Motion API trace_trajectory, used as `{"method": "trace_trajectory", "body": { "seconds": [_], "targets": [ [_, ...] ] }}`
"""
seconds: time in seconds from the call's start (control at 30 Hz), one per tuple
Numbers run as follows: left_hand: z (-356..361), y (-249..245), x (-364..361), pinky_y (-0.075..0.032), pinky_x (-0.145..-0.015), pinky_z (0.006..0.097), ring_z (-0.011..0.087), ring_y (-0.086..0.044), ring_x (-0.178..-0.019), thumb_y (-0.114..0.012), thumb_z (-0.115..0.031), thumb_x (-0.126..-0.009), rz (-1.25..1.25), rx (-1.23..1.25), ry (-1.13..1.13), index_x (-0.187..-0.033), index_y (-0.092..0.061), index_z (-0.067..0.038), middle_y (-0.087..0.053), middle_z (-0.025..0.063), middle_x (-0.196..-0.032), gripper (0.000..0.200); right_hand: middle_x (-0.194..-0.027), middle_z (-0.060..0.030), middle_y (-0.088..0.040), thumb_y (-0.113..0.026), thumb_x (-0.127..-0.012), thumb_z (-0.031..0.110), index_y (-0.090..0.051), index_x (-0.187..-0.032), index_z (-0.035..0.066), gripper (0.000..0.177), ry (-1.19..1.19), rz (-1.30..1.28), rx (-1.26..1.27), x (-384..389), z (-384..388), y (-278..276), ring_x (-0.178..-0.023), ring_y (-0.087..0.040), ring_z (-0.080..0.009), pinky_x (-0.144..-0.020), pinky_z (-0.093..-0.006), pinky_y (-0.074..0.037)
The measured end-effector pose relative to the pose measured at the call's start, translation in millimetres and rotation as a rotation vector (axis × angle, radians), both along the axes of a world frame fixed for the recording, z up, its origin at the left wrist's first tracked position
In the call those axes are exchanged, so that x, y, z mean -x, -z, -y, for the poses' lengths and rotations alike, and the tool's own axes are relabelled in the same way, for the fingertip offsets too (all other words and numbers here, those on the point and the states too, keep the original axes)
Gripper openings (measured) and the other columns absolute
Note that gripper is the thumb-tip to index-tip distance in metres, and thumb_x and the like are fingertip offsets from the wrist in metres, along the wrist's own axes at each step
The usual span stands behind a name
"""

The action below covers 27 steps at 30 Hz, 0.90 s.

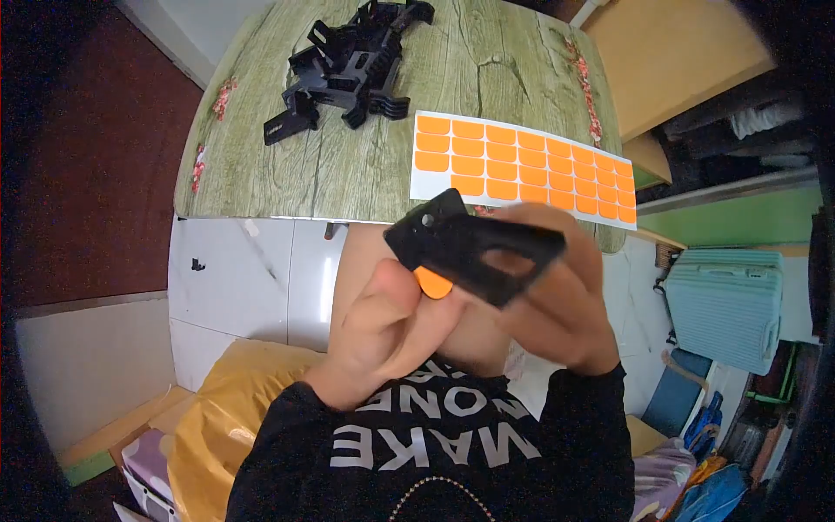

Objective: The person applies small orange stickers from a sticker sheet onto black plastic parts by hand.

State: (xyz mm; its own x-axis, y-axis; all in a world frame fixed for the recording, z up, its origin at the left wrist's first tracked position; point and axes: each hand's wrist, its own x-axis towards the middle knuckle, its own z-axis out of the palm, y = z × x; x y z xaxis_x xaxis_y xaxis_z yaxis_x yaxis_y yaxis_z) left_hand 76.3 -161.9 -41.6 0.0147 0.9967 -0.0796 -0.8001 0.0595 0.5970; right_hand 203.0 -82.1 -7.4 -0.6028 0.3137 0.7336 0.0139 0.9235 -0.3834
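A black plastic part (pixel 474 248) with an oblong opening hangs over my lap, just in front of the table edge. My right hand (pixel 565 287) is wrapped round its right end, slightly blurred. My left hand (pixel 383 322) pinches an orange sticker (pixel 432 283) between thumb and finger, against the lower left edge of the part. How much of the sticker touches the part cannot be made out. On the table lies a white sheet (pixel 430 184) with rows of orange stickers; one place at its near left corner is bare white.
Several black parts (pixel 357 74) lie in a pile on the wood-patterned table (pixel 243 165), at the far left. A yellow bag (pixel 230 409) is at the lower left. A light green suitcase (pixel 726 304) stands on the right.
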Motion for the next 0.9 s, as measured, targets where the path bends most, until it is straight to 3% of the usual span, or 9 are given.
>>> {"method": "trace_trajectory", "body": {
  "seconds": [0.27, 0.43, 0.5, 0.53, 0.6, 0.67, 0.77, 0.87, 0.9],
  "targets": [
    [-2.8, 17.7, 2.7, -0.038, -0.092, 0.0366, 0.021, -0.048, -0.106, -0.066, -0.039, -0.075, 0.194, -0.122, -0.047, -0.123, -0.043, -0.007, -0.052, 0.0093, -0.116, 0.062, -0.121, -0.017, -0.043, -0.064, -0.068, 0.009, -0.064, -0.094, 0.011, 0.026, -0.05, 0.014, 0.2, 18.3, 6.1, 27.2, -0.11, -0.042, -0.0315, -0.092, -0.0403, -0.036],
    [8.3, 32.5, 5.6, -0.04, -0.088, 0.0347, 0.0204, -0.05, -0.102, -0.071, -0.028, -0.071, 0.275, -0.045, -0.136, -0.122, -0.043, -0.005, -0.053, 0.0082, -0.114, 0.062, -0.122, -0.012, -0.043, -0.063, -0.069, 0.016, -0.062, -0.103, 0.018, 0.034, 0.25, 0.071, -0.053, 13.4, -3.8, 37.9, -0.111, -0.039, -0.0282, -0.087, -0.0342, -0.039],
    [29.2, 44.6, 16.1, -0.041, -0.081, 0.0315, 0.0191, -0.052, -0.094, -0.073, -0.021, -0.068, -0.085, 0.122, -0.14, -0.121, -0.045, -0.004, -0.054, 0.0067, -0.112, 0.062, -0.119, -0.0109, -0.044, -0.062, -0.071, 0.017, -0.063, -0.102, 0.014, 0.031, 0.038, 0.227, 0.1, 1.8, -27.1, 54.2, -0.109, -0.042, -0.0269, -0.084, -0.0346, -0.041],
    [34.9, 54.0, 22.6, -0.041, -0.081, 0.0315, 0.0191, -0.052, -0.094, -0.073, -0.021, -0.068, -0.078, 0.119, -0.144, -0.121, -0.045, -0.004, -0.054, 0.0067, -0.112, 0.062, -0.11, -0.0088, -0.049, -0.059, -0.074, 0.015, -0.063, -0.098, 0.01, 0.025, -0.087, -0.041, 0.435, 3.9, -36.0, 58.0, -0.101, -0.047, -0.023, -0.079, -0.0324, -0.042],
    [45.2, 75.6, 31.0, -0.04, -0.083, 0.0317, 0.0198, -0.053, -0.09, -0.069, -0.023, -0.07, -1.101, -0.277, -0.09, -0.117, -0.048, 0.001, -0.056, 0.0102, -0.106, 0.056, -0.099, -0.009, -0.052, -0.061, -0.074, 0.012, -0.063, -0.088, 0.005, 0.016, 0.061, 0.173, 0.363, 9.5, -59.1, 32.0, -0.086, -0.051, -0.0213, -0.073, -0.0304, -0.044],
    [52.5, 96.6, 22.8, -0.041, -0.081, 0.0314, 0.0218, -0.053, -0.084, -0.069, -0.023, -0.069, -1.4, -0.471, 0.061, -0.112, -0.052, 0.0, -0.057, 0.01, -0.103, 0.052, -0.097, -0.0083, -0.052, -0.06, -0.074, 0.012, -0.062, -0.088, 0.005, 0.016, 0.04, 0.271, 0.316, 15.4, -78.1, 35.0, -0.084, -0.051, -0.0208, -0.072, -0.0296, -0.043],
    [50.4, 97.5, 20.5, -0.042, -0.08, 0.0326, 0.0243, -0.053, -0.083, -0.068, -0.023, -0.069, -1.635, -0.632, 0.261, -0.109, -0.055, 0.0, -0.058, 0.0095, -0.103, 0.048, -0.091, -0.0062, -0.054, -0.059, -0.076, 0.012, -0.062, -0.088, 0.005, 0.015, -0.028, 0.551, 0.169, 30.4, -97.9, 39.9, -0.078, -0.05, -0.0194, -0.068, -0.0272, -0.042],
    [29.9, 66.7, 21.5, -0.041, -0.085, 0.0339, 0.0243, -0.053, -0.091, -0.066, -0.022, -0.072, -1.499, -0.547, 0.108, -0.109, -0.054, 0.0, -0.056, 0.0102, -0.109, 0.044, -0.09, -0.0056, -0.054, -0.059, -0.075, 0.012, -0.061, -0.086, 0.005, 0.013, -0.006, 0.58, 0.053, 31.5, -92.3, 35.1, -0.077, -0.05, -0.019, -0.067, -0.026, -0.042],
    [14.3, 56.5, 25.8, -0.04, -0.088, 0.0342, 0.0239, -0.053, -0.095, -0.065, -0.021, -0.073, -1.658, -0.6, -0.134, -0.108, -0.054, 0.0, -0.055, 0.0105, -0.111, 0.043, -0.09, -0.0053, -0.054, -0.059, -0.075, 0.012, -0.061, -0.086, 0.005, 0.013, 0.007, 0.598, -0.001, 30.4, -89.4, 33.0, -0.076, -0.05, -0.0188, -0.066, -0.0254, -0.041]
  ]
}}
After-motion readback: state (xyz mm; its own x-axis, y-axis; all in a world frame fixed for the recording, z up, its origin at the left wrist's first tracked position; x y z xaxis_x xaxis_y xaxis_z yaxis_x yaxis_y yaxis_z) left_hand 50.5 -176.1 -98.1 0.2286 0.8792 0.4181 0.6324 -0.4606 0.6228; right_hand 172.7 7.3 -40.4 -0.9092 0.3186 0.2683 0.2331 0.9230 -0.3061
